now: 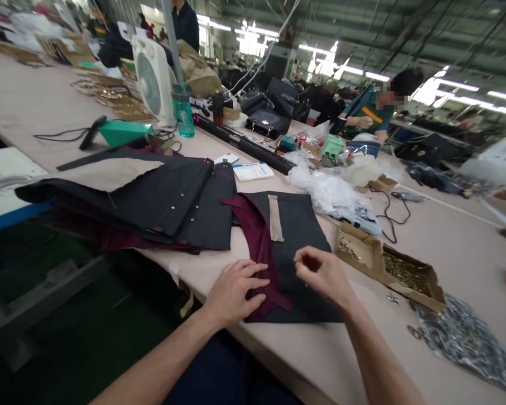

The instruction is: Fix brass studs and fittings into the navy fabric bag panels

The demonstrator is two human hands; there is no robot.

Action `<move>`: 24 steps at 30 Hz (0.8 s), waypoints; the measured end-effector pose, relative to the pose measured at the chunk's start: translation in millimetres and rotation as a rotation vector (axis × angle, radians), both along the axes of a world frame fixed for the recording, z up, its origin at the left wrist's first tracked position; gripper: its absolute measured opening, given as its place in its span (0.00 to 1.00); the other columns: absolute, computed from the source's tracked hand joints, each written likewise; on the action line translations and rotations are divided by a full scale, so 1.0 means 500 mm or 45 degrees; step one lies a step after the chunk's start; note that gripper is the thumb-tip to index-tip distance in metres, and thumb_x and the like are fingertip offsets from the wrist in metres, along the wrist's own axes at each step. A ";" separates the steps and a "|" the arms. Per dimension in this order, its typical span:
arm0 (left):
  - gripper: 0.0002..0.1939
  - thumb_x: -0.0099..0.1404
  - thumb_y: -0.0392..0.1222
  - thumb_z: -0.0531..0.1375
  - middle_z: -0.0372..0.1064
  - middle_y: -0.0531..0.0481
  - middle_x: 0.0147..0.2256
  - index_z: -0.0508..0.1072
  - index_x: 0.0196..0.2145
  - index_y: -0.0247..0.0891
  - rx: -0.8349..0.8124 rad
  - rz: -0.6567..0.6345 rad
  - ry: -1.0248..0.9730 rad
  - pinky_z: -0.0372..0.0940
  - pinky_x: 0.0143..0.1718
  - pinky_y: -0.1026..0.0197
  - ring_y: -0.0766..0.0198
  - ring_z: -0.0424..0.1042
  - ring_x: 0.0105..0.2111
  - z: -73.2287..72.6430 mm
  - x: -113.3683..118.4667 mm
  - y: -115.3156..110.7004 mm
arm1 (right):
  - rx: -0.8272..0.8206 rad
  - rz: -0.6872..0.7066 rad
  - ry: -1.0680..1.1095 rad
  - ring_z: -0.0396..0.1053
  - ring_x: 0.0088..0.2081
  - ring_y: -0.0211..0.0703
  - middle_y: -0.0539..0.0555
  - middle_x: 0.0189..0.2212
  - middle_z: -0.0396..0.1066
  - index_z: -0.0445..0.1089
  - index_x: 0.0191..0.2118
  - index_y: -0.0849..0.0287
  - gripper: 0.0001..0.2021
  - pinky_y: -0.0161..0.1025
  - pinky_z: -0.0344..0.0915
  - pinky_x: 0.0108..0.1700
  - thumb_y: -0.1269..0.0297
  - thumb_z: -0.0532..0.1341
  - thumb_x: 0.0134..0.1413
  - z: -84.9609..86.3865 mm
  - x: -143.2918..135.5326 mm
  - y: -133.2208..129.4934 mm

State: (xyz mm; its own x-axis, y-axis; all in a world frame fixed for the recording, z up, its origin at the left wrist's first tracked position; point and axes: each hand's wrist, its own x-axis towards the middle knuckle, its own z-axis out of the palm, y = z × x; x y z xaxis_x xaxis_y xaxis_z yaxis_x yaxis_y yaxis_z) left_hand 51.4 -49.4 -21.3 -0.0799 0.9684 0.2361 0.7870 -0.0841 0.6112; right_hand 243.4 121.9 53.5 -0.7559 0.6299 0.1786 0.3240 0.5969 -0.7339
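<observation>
Beige strip (pixel 275 219) already on dark panel (pixel 297 225); what's left unclear. Your left hand (pixel 238 292) lies spread on maroon cloth (pixel 257 230); right hand (pixel 324 275) curled, can't tell if gripping.

A fan (pixel 152 84) stands on the bench (pixel 17 95) beside a bottle (pixel 184 115); a black bar (pixel 243 144) runs past bags (pixel 268 121) toward crumpled plastic (pixel 331 192), with a co-worker (pixel 384 115) behind and strip lights (pixel 457 85) overhead
</observation>
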 end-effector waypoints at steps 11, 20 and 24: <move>0.18 0.62 0.38 0.70 0.62 0.49 0.68 0.79 0.50 0.45 0.106 0.131 -0.192 0.63 0.66 0.48 0.54 0.66 0.64 -0.023 0.009 -0.019 | 0.382 0.358 -0.243 0.72 0.40 0.42 0.53 0.39 0.71 0.73 0.44 0.57 0.09 0.37 0.66 0.44 0.75 0.59 0.65 -0.120 -0.022 -0.099; 0.15 0.63 0.41 0.70 0.67 0.50 0.65 0.83 0.48 0.47 0.112 0.158 -0.100 0.64 0.65 0.44 0.50 0.64 0.62 -0.024 0.011 -0.018 | 0.434 0.210 -0.424 0.73 0.41 0.46 0.55 0.42 0.71 0.71 0.46 0.56 0.09 0.41 0.68 0.44 0.68 0.54 0.72 -0.118 -0.021 -0.120; 0.16 0.62 0.42 0.70 0.68 0.52 0.64 0.83 0.49 0.48 0.070 0.158 -0.086 0.66 0.63 0.44 0.50 0.65 0.61 -0.015 0.011 -0.018 | 0.517 0.140 -0.348 0.71 0.40 0.46 0.55 0.42 0.70 0.67 0.45 0.56 0.10 0.41 0.67 0.42 0.66 0.49 0.75 -0.143 -0.020 -0.133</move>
State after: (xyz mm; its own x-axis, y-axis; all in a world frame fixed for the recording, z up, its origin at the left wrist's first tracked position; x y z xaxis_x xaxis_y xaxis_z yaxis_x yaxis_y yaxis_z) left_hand 56.9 -58.5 -28.8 -0.2156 0.9359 0.2785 0.7505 -0.0236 0.6604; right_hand 233.5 55.6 -18.2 -0.8674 0.4644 0.1788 0.3910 0.8583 -0.3324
